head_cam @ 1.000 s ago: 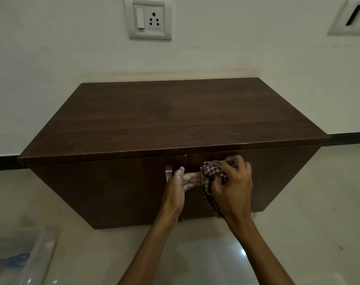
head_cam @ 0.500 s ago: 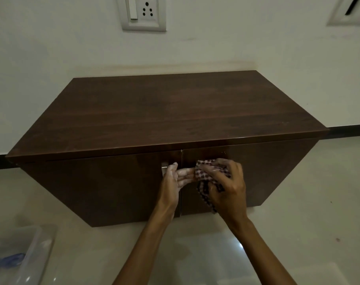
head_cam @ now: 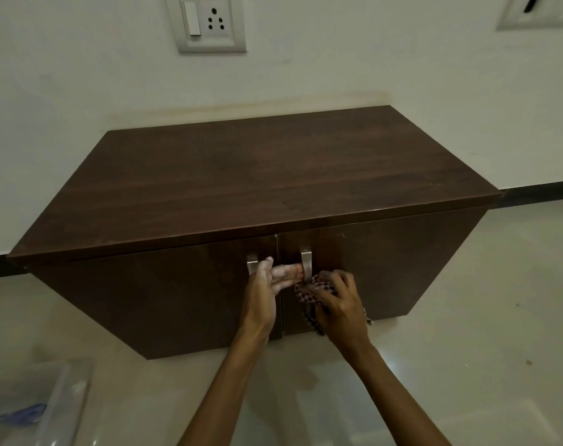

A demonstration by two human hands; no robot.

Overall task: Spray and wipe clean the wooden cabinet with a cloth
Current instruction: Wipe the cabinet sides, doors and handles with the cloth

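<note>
Currently the checkered cloth (head_cam: 309, 292) is bunched in the right hand (head_cam: 339, 304) at the right door handle (head_cam: 306, 263); the left hand (head_cam: 267, 281), fingers (head_cam: 288, 273) extended flat, holds nothing. The door could be pulled open if the cloth snags.

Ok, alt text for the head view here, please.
Two bare hands work at a dark wooden cabinet front: the right hand presses a checked cloth beside the right door handle, the left hand reaches across between both handles.
</note>
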